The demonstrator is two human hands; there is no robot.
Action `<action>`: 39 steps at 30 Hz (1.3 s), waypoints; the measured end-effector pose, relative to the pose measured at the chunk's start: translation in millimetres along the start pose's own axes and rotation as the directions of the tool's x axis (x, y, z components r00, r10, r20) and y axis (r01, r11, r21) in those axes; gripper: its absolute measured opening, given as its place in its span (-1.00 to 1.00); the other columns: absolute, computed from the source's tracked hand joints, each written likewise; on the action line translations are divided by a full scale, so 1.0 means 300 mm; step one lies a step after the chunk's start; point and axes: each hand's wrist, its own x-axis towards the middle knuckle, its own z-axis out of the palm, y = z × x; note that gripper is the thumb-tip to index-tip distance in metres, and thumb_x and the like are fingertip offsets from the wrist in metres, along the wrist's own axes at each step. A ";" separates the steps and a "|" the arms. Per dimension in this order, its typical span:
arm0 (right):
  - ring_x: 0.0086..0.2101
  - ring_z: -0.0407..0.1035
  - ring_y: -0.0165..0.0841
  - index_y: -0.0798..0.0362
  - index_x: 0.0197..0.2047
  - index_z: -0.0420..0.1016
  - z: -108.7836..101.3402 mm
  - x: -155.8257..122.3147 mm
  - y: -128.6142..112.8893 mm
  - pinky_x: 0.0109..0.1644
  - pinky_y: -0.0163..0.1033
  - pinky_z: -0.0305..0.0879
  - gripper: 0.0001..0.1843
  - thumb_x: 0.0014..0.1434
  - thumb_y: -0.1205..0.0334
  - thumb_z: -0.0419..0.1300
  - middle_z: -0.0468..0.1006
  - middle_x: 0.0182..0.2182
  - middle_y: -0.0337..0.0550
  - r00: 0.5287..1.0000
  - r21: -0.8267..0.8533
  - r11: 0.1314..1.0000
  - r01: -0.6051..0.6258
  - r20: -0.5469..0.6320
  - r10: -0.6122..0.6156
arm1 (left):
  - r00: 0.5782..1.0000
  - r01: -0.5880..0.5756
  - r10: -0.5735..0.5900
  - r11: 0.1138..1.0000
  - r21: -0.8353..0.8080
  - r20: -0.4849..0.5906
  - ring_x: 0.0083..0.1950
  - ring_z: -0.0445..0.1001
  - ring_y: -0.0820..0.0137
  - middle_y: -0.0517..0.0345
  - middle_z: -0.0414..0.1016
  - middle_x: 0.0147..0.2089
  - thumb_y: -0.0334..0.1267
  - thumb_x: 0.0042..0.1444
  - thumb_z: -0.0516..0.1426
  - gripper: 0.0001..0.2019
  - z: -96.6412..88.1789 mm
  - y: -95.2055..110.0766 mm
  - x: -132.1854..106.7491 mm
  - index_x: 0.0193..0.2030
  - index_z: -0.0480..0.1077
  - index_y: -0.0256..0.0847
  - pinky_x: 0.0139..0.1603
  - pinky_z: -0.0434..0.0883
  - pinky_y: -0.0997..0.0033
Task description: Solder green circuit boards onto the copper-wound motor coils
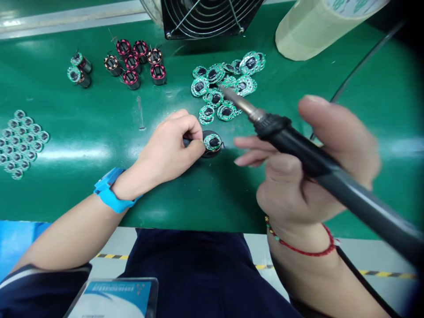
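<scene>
My left hand (pixel 174 148) is closed in a pinch on a small black motor part topped with a round green circuit board (pixel 212 143), which rests on the green mat. My right hand (pixel 311 176) is wrapped round the black handle of a soldering iron (pixel 298 148). The iron's metal tip (pixel 232 97) points up and left, over a pile of round green circuit boards (pixel 227 86), above and to the right of the held part.
Several red-wound coil parts (pixel 137 62) and two board-capped parts (pixel 79 70) stand at the back left. Rows of small round boards (pixel 20 143) lie at the far left. A fan grille (pixel 205 17) and a tape roll (pixel 318 26) stand at the back. A cable (pixel 357 66) runs right.
</scene>
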 end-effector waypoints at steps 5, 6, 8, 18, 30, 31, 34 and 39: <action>-0.02 0.46 -0.26 -0.09 0.22 0.29 0.029 0.048 0.013 0.09 -0.04 0.45 -0.50 0.23 0.40 0.13 0.55 0.02 -0.17 0.967 -0.156 0.981 0.114 0.244 -0.074 | 1.000 -0.008 0.008 1.000 0.011 0.004 -0.34 0.30 0.47 0.24 0.29 -0.44 -0.54 -0.05 0.08 -0.85 0.000 -0.001 0.001 -0.51 0.27 -0.23 -0.30 0.30 0.34; 0.02 0.43 -0.23 -0.07 0.22 0.27 0.030 0.051 0.018 0.11 -0.02 0.43 -0.48 0.20 0.40 0.14 0.54 0.03 -0.14 0.947 -0.192 0.973 0.131 0.316 -0.066 | 1.000 -0.008 0.008 1.000 0.011 0.005 -0.34 0.30 0.47 0.24 0.29 -0.44 -0.54 -0.05 0.09 -0.85 0.000 -0.002 0.001 -0.51 0.27 -0.23 -0.30 0.30 0.34; 0.01 0.42 -0.23 -0.10 0.25 0.22 0.030 0.053 0.030 0.07 -0.03 0.43 -0.43 0.18 0.42 0.12 0.50 0.08 -0.14 0.922 -0.213 0.968 0.130 0.386 -0.039 | 1.000 -0.008 0.008 1.000 0.011 0.010 -0.33 0.31 0.47 0.24 0.28 -0.45 -0.52 -0.03 0.09 -0.85 0.000 -0.004 0.001 -0.51 0.26 -0.23 -0.30 0.30 0.34; -0.22 0.44 -0.21 -0.03 0.14 0.27 0.051 0.050 0.042 -0.18 -0.09 0.42 -0.56 0.19 0.25 0.19 0.55 -0.19 -0.10 0.945 -0.326 0.926 0.191 0.316 -0.084 | 0.982 -0.077 0.068 0.996 0.041 0.178 -0.15 0.34 0.41 0.17 0.36 -0.22 -0.52 0.02 0.11 -0.82 -0.065 -0.022 -0.025 -0.24 0.32 -0.20 -0.11 0.36 0.30; -0.19 0.44 -0.24 -0.08 0.19 0.23 0.042 0.044 0.026 -0.16 -0.12 0.35 -0.53 0.22 0.31 0.12 0.59 -0.16 -0.15 0.951 -0.332 0.927 0.176 0.299 -0.074 | 0.986 -0.101 0.105 0.994 -0.041 0.132 -0.25 0.33 0.48 0.25 0.33 -0.35 -0.46 0.11 0.15 -0.91 -0.038 -0.005 -0.032 -0.37 0.33 -0.23 -0.20 0.33 0.41; -0.17 0.44 -0.24 -0.08 0.17 0.25 0.039 0.043 0.026 -0.15 -0.11 0.34 -0.54 0.21 0.33 0.12 0.59 -0.14 -0.15 0.950 -0.339 0.923 0.184 0.302 -0.078 | 0.987 -0.102 0.108 0.993 -0.051 0.120 -0.26 0.33 0.49 0.25 0.33 -0.35 -0.47 0.11 0.15 -0.90 -0.034 -0.003 -0.033 -0.37 0.33 -0.23 -0.21 0.33 0.42; -0.11 0.45 -0.23 -0.09 0.16 0.28 0.030 0.042 0.030 -0.13 -0.10 0.34 -0.55 0.21 0.34 0.11 0.59 -0.08 -0.16 0.939 -0.343 0.913 0.221 0.329 -0.104 | 0.990 -0.102 0.109 0.991 -0.081 0.088 -0.28 0.33 0.50 0.25 0.36 -0.34 -0.49 0.10 0.15 -0.90 -0.021 0.002 -0.034 -0.37 0.35 -0.23 -0.22 0.34 0.44; 0.06 0.41 -0.16 -0.11 0.22 0.21 0.015 0.048 0.022 0.01 -0.02 0.35 -0.48 0.20 0.32 0.13 0.56 0.01 -0.14 0.928 -0.326 0.909 0.259 0.345 -0.141 | 0.995 -0.072 0.080 0.990 -0.124 0.060 -0.31 0.34 0.50 0.24 0.38 -0.34 -0.51 0.09 0.14 -0.89 0.000 0.007 -0.033 -0.37 0.38 -0.23 -0.25 0.35 0.45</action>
